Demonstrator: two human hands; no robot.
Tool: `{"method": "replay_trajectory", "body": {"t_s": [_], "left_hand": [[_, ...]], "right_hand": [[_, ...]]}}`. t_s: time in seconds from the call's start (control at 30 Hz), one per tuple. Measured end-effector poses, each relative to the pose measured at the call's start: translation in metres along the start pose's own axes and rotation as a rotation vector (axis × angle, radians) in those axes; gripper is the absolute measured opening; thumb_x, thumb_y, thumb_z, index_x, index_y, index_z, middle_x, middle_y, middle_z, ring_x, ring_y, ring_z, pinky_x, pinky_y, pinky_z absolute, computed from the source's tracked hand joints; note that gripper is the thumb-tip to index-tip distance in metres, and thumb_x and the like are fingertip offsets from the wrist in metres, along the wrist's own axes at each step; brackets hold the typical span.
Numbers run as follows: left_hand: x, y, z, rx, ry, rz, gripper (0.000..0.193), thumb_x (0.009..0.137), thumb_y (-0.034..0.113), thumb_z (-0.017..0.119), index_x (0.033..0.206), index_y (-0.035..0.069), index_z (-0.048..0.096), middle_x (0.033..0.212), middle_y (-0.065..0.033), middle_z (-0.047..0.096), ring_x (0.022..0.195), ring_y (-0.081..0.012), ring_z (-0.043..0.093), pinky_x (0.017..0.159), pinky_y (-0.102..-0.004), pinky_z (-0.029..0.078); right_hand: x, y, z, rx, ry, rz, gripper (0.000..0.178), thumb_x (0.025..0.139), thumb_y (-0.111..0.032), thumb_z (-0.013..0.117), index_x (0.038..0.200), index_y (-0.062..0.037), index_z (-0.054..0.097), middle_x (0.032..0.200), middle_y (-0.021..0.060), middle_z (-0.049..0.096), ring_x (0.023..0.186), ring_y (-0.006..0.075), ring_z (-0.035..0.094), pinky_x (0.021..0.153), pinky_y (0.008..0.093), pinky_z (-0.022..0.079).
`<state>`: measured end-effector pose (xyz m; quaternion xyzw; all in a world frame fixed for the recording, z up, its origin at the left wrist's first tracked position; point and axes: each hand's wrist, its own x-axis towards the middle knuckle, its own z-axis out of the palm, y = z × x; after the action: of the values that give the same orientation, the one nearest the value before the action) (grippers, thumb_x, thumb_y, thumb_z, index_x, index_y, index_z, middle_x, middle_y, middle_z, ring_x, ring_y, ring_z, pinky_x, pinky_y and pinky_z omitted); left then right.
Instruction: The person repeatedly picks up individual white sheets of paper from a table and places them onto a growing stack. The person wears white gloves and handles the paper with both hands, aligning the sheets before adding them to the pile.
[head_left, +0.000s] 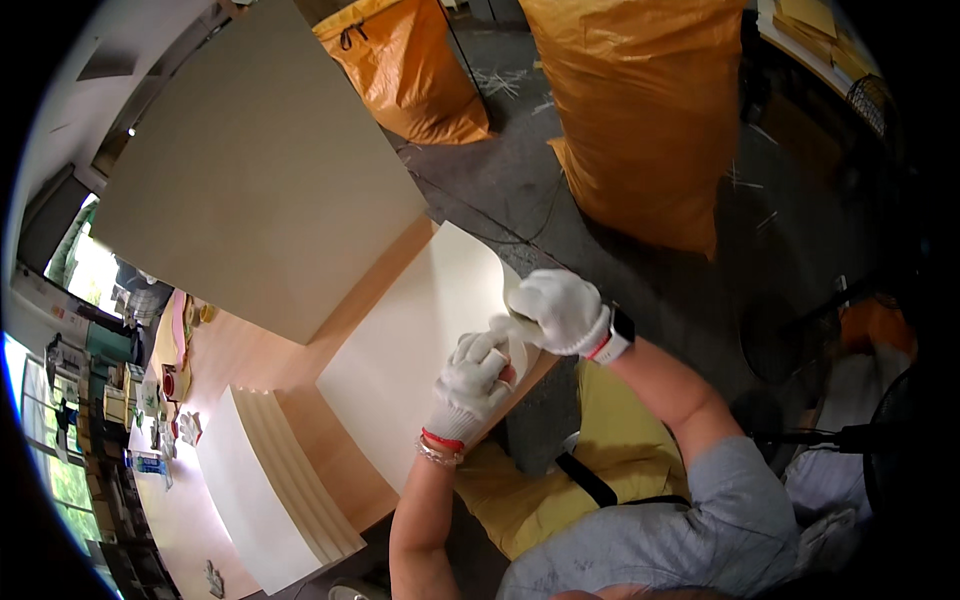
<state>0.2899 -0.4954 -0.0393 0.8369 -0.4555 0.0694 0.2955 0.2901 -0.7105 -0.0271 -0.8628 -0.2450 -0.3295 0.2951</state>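
Observation:
A large white sheet (pixel 400 330), looking like thin card, lies on the wooden table in front of me, its right side curling upward. My right hand (pixel 560 312), in a white knitted glove, is closed at this curled edge and appears to pinch it. Close beside it, my left hand (pixel 472 385), gloved too, rests at the sheet's near edge with its fingers curled. What sits inside the left fingers is hidden. A bit of bare fingertip shows at that glove.
A big grey-beige board (pixel 260 170) rises at the far left of the table (pixel 300 410). Stacked white sheets (pixel 265 480) lie to the left. Beyond the table, orange sacks (pixel 640 120) stand on the dark floor, with a cable and scattered white strips.

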Motion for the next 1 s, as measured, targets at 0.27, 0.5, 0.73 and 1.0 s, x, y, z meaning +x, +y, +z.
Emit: {"method": "replay_trajectory", "body": {"t_s": [0.27, 0.5, 0.73, 1.0], "left_hand": [[-0.005, -0.004, 0.007, -0.270, 0.016, -0.087, 0.014, 0.077, -0.003, 0.065, 0.085, 0.000, 0.053, 0.116, -0.0184, 0.068, 0.092, -0.0351, 0.064, 0.078, -0.0382, 0.054], [-0.012, -0.008, 0.002, -0.353, -0.015, -0.240, 0.026, 0.078, 0.004, 0.077, 0.086, 0.003, 0.052, 0.122, -0.0163, 0.069, 0.099, -0.0352, 0.069, 0.080, -0.0380, 0.056], [-0.011, 0.004, -0.006, -0.283, 0.034, -0.327, 0.042, 0.076, 0.004, 0.081, 0.115, 0.004, 0.064, 0.128, -0.0170, 0.066, 0.098, -0.0326, 0.069, 0.081, -0.0377, 0.056], [-0.012, -0.002, -0.002, -0.248, -0.062, -0.275, 0.045, 0.078, 0.006, 0.082, 0.120, 0.010, 0.067, 0.103, -0.0103, 0.065, 0.070, -0.0227, 0.060, 0.064, -0.0348, 0.051]], "right_hand": [[0.004, -0.002, 0.001, 0.076, 0.026, 0.148, 0.028, 0.093, -0.022, 0.067, 0.072, -0.0055, 0.059, 0.060, 0.0126, 0.053, 0.054, 0.0319, 0.056, 0.050, 0.0409, 0.045], [-0.004, -0.001, 0.007, 0.169, 0.073, 0.404, 0.034, 0.096, -0.021, 0.064, 0.069, -0.0030, 0.055, 0.058, 0.0162, 0.047, 0.051, 0.0347, 0.050, 0.049, 0.0427, 0.039], [-0.004, -0.003, -0.002, 0.205, 0.014, 0.438, 0.038, 0.096, -0.032, 0.066, 0.070, -0.0050, 0.059, 0.059, 0.0161, 0.054, 0.056, 0.0362, 0.056, 0.053, 0.0447, 0.043], [-0.009, 0.002, 0.010, 0.166, 0.046, 0.400, 0.039, 0.098, -0.027, 0.063, 0.069, -0.0032, 0.054, 0.060, 0.0175, 0.050, 0.056, 0.0377, 0.053, 0.053, 0.0451, 0.041]]}}
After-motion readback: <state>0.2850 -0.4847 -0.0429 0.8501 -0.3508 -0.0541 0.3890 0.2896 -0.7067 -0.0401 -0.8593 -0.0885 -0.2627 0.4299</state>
